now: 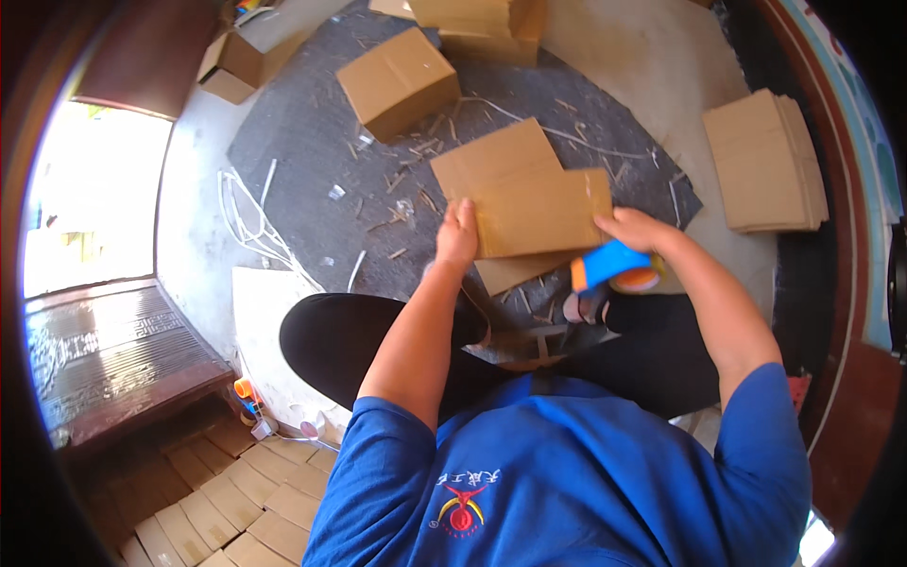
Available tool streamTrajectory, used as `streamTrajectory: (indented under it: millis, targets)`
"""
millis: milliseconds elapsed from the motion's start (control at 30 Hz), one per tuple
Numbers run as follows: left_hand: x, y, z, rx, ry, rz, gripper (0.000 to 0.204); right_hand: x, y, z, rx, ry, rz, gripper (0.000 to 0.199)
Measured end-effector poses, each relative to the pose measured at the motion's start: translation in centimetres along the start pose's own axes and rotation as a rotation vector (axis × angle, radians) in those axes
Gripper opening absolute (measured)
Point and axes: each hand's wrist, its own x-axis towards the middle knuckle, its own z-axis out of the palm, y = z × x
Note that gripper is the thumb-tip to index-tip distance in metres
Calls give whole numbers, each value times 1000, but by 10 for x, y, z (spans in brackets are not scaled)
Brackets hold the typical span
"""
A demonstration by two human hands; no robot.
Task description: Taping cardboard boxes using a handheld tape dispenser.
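A brown cardboard box (540, 219) with open flaps is held in front of me, above the floor between my knees. At its left edge, my left hand (457, 233) grips the cardboard, thumb and fingers closed on it. My right hand (631, 230) is at the box's right edge, its thumb and fingertips by the corner. Under that same hand hangs a blue and orange tape dispenser (609, 265) with a roll on it; the fingers around it are mostly hidden. One flap (501, 156) points away from me, another shows below the box.
Another cardboard box (397, 80) stands ahead on a dark mat (302, 142) strewn with scraps. White strapping (250, 222) lies at left. Flat cardboard is stacked (761, 161) at right. Many boxes (227, 501) fill the lower left, beside a dark carved wooden bench (109, 345).
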Motion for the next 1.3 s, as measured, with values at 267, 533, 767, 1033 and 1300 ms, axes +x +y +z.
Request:
streamTrajectory:
  millis: [267,533,767,1033,1300]
  targets:
    - [-2,5,3,-109,117,105,58,0,-24,-20,-312,139,76,68]
    - [-4,-2,-3,-87,64,12,66,-1,-21,-23,-264,157,-49,64]
    - [-14,74,-83,-258,202,289,55,-9,-109,-72,-261,449,-195,74]
    - [106,119,-162,-354,480,146,68,96,-223,-120,-420,602,-204,79]
    - [121,-12,-63,-313,206,52,58,22,-167,-69,-393,198,-185,63]
